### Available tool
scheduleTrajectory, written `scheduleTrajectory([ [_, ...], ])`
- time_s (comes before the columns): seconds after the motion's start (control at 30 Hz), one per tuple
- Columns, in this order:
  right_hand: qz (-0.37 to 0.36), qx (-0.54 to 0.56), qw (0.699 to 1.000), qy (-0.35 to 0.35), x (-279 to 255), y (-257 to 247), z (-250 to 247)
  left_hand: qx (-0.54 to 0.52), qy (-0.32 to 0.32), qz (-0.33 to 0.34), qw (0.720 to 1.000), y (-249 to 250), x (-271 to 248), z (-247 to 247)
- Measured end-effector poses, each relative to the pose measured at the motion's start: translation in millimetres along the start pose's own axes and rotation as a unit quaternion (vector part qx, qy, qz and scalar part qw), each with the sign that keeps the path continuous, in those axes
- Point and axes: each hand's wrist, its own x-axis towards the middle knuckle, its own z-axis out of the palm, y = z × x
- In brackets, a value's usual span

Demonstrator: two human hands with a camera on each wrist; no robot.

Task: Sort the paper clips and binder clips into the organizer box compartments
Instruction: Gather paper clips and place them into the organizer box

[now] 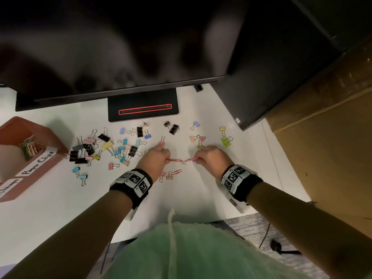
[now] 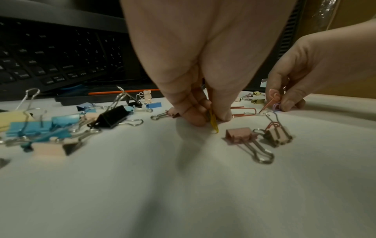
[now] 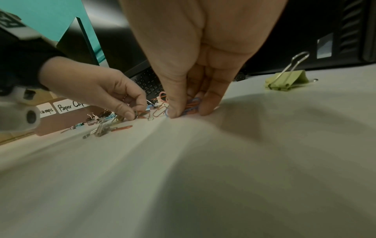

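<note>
**Both hands gathering paper clips at mid-frame**

At the left edge of the head view sits the organizer box (image 1: pixel 58 147), a heap of paper clips (image 1: pixel 31 147) already in its labelled compartment. Right of it, binder clips (image 1: pixel 104 150) lie scattered over the white surface (image 1: pixel 191 198) — none yet sorted, it seems. At centre, the left hand (image 1: pixel 156 159) has its grip pinched on a red paper clip (image 1: pixel 175 160); just right, the right hand (image 1: pixel 209 158) pinches a small bunch of coloured clips (image 3: pixel 192 104) against the surface. The step looks like collection. Next would be lifting both pinches cleanly — then carrying them left to that compartment.
</note>
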Motion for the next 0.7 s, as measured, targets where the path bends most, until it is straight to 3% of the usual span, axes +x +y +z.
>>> scheduleTrajectory([
  [0.23,-0.014,0.058,0.997,-0.053,0,-11,-9,-0.039,0.081,0.002,0.996,-16,-12,-8],
  [0.4,-0.059,0.023,0.991,-0.115,6,-35,-4,-0.133,0.149,0.008,0.98,-29,-36,-17],
  [0.53,-0.075,-0.037,0.983,-0.165,12,-51,8,-0.161,0.168,-0.029,0.972,-37,-51,-22],
  [0.7,-0.059,-0.059,0.986,-0.142,15,-58,18,-0.195,0.175,-0.073,0.962,-49,-61,-23],
])
